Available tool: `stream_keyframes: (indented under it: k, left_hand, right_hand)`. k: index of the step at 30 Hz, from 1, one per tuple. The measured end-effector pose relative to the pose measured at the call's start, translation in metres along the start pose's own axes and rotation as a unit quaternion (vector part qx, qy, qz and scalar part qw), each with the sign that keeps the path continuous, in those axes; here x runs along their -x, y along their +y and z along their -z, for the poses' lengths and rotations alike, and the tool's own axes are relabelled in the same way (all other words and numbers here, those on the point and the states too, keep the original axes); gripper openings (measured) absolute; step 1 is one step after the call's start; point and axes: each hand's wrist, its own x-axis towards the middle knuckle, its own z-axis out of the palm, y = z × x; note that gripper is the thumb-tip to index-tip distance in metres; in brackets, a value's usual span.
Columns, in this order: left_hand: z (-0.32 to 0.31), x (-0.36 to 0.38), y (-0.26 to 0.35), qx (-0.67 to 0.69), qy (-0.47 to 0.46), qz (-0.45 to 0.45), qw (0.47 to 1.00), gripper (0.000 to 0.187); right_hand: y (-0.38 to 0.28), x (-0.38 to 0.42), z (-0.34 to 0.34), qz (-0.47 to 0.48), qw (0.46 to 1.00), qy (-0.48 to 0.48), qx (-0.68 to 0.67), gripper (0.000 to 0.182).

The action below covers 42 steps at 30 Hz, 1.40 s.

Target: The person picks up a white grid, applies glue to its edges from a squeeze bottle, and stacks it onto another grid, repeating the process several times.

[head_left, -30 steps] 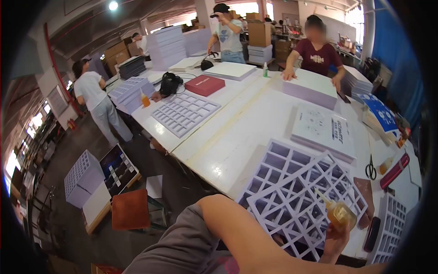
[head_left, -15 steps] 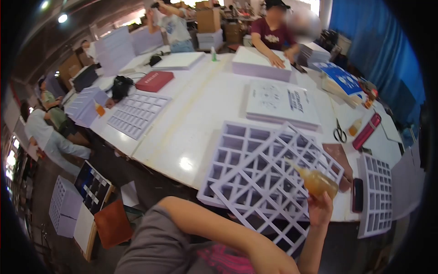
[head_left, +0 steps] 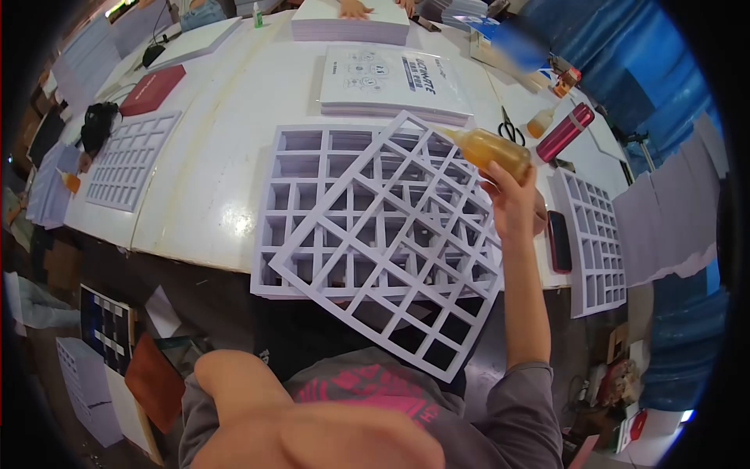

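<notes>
My right hand [head_left: 509,202] is shut on an amber glue bottle [head_left: 488,148], held tilted with its nozzle pointing left over the upper right part of a flat white grid frame [head_left: 391,258]. That frame lies askew on a deeper white grid tray [head_left: 301,156] at the table's near edge and overhangs it toward me. My left arm is bent close to the camera at the bottom, and its hand is out of sight.
A printed white box [head_left: 394,78] lies behind the trays. To the right are scissors [head_left: 512,129], a red cylinder [head_left: 564,131], a dark phone [head_left: 559,241] and another grid tray [head_left: 598,234]. A further grid tray [head_left: 129,160] and a red box [head_left: 152,90] sit left. Another person's hands [head_left: 351,9] rest on a board stack.
The view has swung down onto the table. My right hand with the glue bottle has risen from below the grid frame to its upper right part.
</notes>
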Motion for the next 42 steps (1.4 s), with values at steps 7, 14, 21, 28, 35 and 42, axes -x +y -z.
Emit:
stream_keyframes:
  k: [7,14,21,28,35,42]
  left_hand:
    - [0.004,-0.002,-0.007,0.041,0.056,-0.085,0.994,0.037]
    - [0.015,-0.003,-0.003,0.087,0.092,-0.077,0.989,0.039]
    - [0.038,0.026,0.015,-0.001,0.164,0.118,0.979,0.042]
    - [0.128,0.110,-0.015,-0.202,-0.192,0.726,0.629,0.032]
    - [0.121,0.166,-0.048,-0.041,0.176,0.605,0.776,0.036]
    - [0.141,0.177,-0.061,-0.043,0.152,0.632,0.759,0.038]
  right_hand:
    - [0.031,-0.038,-0.025,0.023,0.996,0.006,0.091,0.063]
    - [0.053,-0.072,-0.031,0.042,0.991,0.024,0.127,0.056]
    - [0.070,-0.099,-0.031,0.015,0.995,0.052,0.088,0.051]
    - [0.081,-0.103,-0.031,0.033,0.992,0.053,0.111,0.051]
    - [0.083,-0.091,-0.022,-0.009,0.998,0.015,0.068,0.047]
    - [0.083,-0.088,-0.032,0.004,0.993,0.064,0.098,0.051]
